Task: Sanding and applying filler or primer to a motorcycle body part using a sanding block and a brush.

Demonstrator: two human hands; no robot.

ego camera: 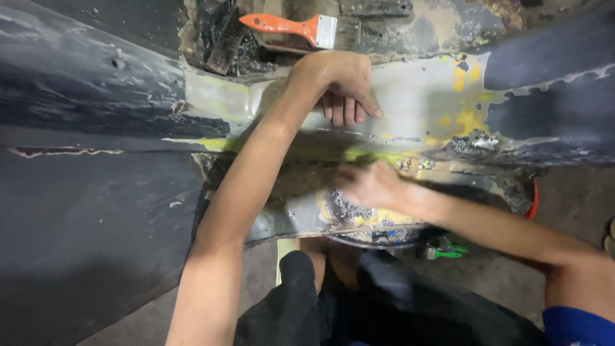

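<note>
Hands on stripped car panel (96,211).
Left hand (343,86) braced flat, empty; right hand (368,186) blurred, grip unclear. Middle patch bare, dark paint left either side; brush (291,27) lay unused.

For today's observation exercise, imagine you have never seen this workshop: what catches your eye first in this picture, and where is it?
First, the two bare arms crossing a dark car body panel: the left hand presses flat on a sanded pale patch with yellow-green filler at centre top, while the blurred right hand rubs just below. Next, the orange-handled brush lying at the top edge.
</note>
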